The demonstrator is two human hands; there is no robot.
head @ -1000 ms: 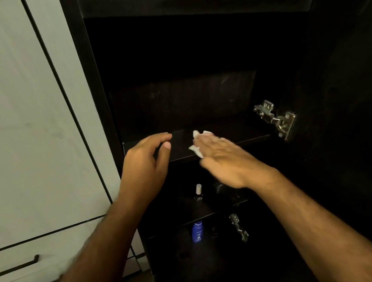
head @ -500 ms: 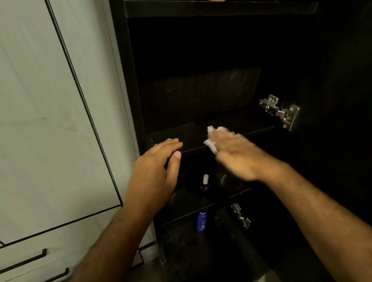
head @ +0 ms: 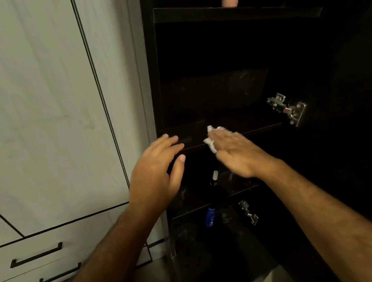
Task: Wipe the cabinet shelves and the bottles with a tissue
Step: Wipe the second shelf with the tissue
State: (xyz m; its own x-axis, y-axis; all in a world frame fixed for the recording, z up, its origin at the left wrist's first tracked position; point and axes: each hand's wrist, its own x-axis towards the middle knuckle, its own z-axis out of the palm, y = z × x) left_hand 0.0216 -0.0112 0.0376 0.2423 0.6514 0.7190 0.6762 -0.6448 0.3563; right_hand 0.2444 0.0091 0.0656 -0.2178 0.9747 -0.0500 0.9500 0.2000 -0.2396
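2 hands (head: 197, 160), right pressing tissue (head: 210, 140), shelf (head: 250, 122)

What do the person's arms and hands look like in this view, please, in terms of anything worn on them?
Both forearms are bare up to the frame edge: no sleeves show. The left hand and the right hand wear no gloves, and no rings, watch or bands are visible.

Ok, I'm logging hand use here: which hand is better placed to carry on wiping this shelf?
The right hand: it presses the tissue on the shelf. The left hand is open and empty at the shelf's left front edge.
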